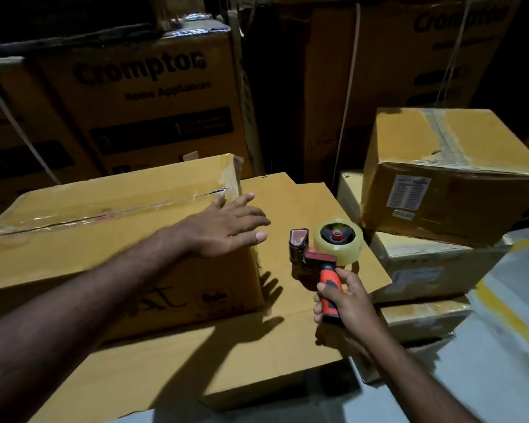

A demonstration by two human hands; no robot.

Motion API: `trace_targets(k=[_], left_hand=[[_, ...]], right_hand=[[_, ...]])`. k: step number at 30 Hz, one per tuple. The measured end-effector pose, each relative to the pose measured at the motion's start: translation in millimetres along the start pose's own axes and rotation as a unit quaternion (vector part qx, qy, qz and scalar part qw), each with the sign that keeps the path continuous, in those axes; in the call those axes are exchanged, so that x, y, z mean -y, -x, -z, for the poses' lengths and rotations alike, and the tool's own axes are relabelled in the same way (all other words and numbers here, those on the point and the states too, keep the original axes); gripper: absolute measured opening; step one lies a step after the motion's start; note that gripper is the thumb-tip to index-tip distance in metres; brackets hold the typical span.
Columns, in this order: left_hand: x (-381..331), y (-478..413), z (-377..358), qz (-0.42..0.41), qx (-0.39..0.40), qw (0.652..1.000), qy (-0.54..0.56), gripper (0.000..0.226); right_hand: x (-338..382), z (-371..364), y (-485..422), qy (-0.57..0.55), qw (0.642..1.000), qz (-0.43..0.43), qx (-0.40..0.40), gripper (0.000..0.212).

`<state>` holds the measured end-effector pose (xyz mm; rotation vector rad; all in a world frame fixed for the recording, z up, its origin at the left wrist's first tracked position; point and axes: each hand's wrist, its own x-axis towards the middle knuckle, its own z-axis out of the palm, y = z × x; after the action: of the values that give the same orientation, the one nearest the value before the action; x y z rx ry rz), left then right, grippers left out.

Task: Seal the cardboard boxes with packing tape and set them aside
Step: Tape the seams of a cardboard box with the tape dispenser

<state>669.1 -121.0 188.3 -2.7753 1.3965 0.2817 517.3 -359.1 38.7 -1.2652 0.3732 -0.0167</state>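
Note:
A long cardboard box (98, 239) lies on the left, clear tape running along its top seam. My left hand (226, 224) reaches over its right end with fingers spread and straight, at the box's top right corner. My right hand (342, 300) grips the orange and black handle of a tape dispenser (321, 254), which carries a roll of clear tape (338, 242). The dispenser hovers over or rests on a wide flat cardboard box (242, 355) that lies under the long box.
A stack of taped boxes stands at the right, the top box (449, 175) bearing a white label. Tall printed cartons (153, 99) wall off the back. Grey floor with yellow lines (501, 306) shows at the lower right.

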Motion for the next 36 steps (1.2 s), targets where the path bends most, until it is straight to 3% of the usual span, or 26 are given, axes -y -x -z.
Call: trace_targets(k=[3, 9, 16, 20, 22, 24, 25, 26, 28, 30, 33, 36], left_hand=[[3, 8, -5, 0.007, -0.005, 1.000, 0.005, 0.066], [-11, 7, -7, 0.040, -0.010, 0.996, -0.078, 0.066], [-40, 6, -27, 0.157, -0.095, 0.981, -0.065, 0.072], [-36, 11, -29, 0.188, -0.116, 0.974, -0.043, 0.074], [-34, 13, -28, 0.205, -0.118, 0.971, -0.032, 0.075], [-34, 12, -27, 0.228, -0.117, 0.966, -0.023, 0.078], [-36, 11, -27, 0.242, -0.116, 0.963, -0.020, 0.079], [-37, 11, -27, 0.255, -0.115, 0.960, -0.018, 0.080], [-38, 10, -27, 0.268, -0.118, 0.956, -0.018, 0.082], [-38, 9, -27, 0.268, -0.115, 0.956, -0.015, 0.085], [-31, 7, -24, 0.253, -0.086, 0.964, 0.005, 0.104], [-12, 12, -15, 0.182, -0.046, 0.977, 0.103, 0.108]], right_hand=[[-4, -23, -23, -0.029, 0.999, -0.013, 0.017, 0.048], [-19, -64, -64, 0.000, 1.000, -0.020, 0.001, 0.035], [-49, -76, -77, 0.249, 0.963, -0.006, -0.105, 0.033], [-31, -79, -95, 0.350, 0.933, 0.020, -0.086, 0.033], [-22, -77, -109, 0.458, 0.887, 0.024, -0.059, 0.035], [-9, -78, -120, 0.617, 0.786, -0.013, -0.045, 0.048], [1, -80, -121, 0.655, 0.753, -0.021, -0.054, 0.052], [13, -83, -118, 0.662, 0.747, -0.007, -0.067, 0.052], [42, -94, -101, 0.572, 0.808, 0.089, -0.113, 0.045], [63, -111, -76, 0.386, 0.872, 0.243, -0.178, 0.024], [85, -153, -27, 0.224, 0.868, 0.403, -0.182, 0.020], [75, -182, -13, 0.252, 0.862, 0.423, -0.122, 0.031]])
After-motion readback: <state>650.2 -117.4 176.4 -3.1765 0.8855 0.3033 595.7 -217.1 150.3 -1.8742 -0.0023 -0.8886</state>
